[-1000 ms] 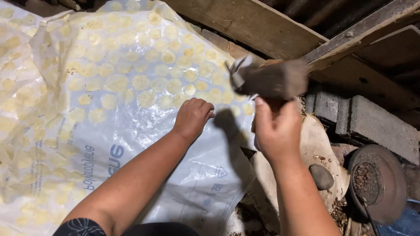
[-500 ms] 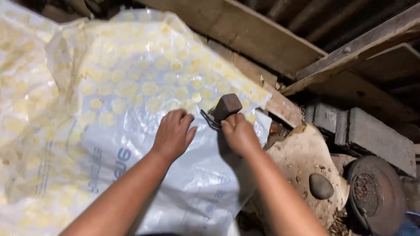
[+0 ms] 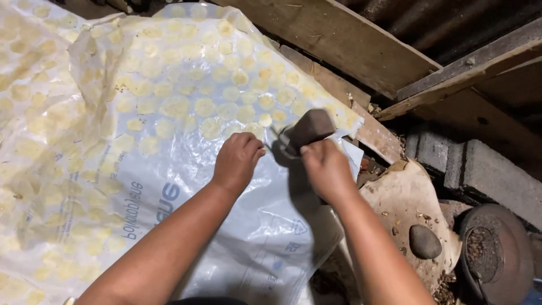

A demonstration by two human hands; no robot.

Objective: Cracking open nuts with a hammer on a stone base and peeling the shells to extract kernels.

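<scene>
Nearest, both forearms reach out over a clear plastic sheet (image 3: pixel 169 186) spread with pale yellow round slices (image 3: pixel 175 104), laid apart in one layer, likely to dry. The left hand (image 3: pixel 237 161) rests curled on the sheet, its grip empty. The right hand (image 3: pixel 324 169) has its grip closed on a brown block (image 3: pixel 307 129) just above the slices. Beyond lie planks (image 3: pixel 339 39).

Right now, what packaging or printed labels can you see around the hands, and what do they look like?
Plastic sheet: a large clear-white opened-out bag spread under both hands, with blue lettering near the left forearm and small blue symbols at its lower right edge.
Pale yellow round slices: spread over the sheet's upper part.
No signs or screens in view.
</scene>
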